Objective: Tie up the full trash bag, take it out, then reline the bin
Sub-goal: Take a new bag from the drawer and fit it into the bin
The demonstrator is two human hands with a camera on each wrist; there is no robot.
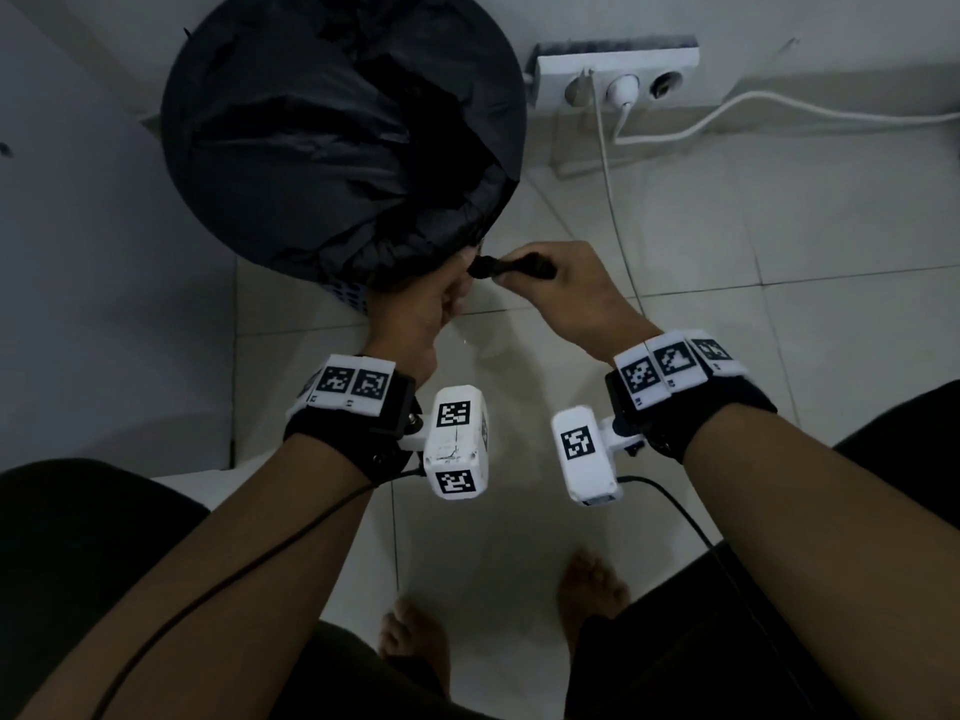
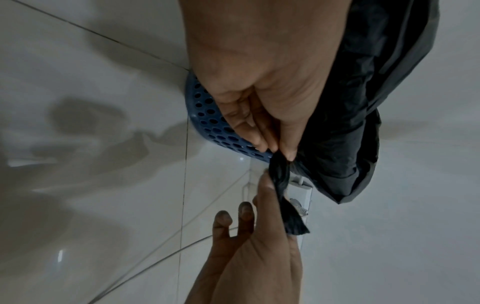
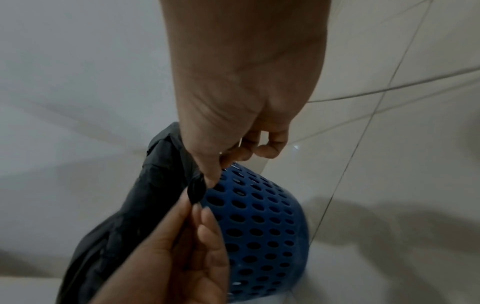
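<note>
Black plastic, twisted into a short tail, is what both hands have hold of at the near rim of the bin. The left hand pinches the root of the tail between thumb and fingertips, right where it leaves the bag; the right hand pinches it further out, its other fingers loosely curled. The tail's long axis runs left to right across the scene, roughly level, with its frayed free end pointing right, past the right hand's grip. So the left hand is the nearer one to the bag and acts as the anchor, while the right holds the free length that a knot would be made from, I judge. Beyond the grip, the bag lies far and left of both hands, bulging from the blue perforated bin on the tiled floor. It looks gathered but not yet knotted.
</note>
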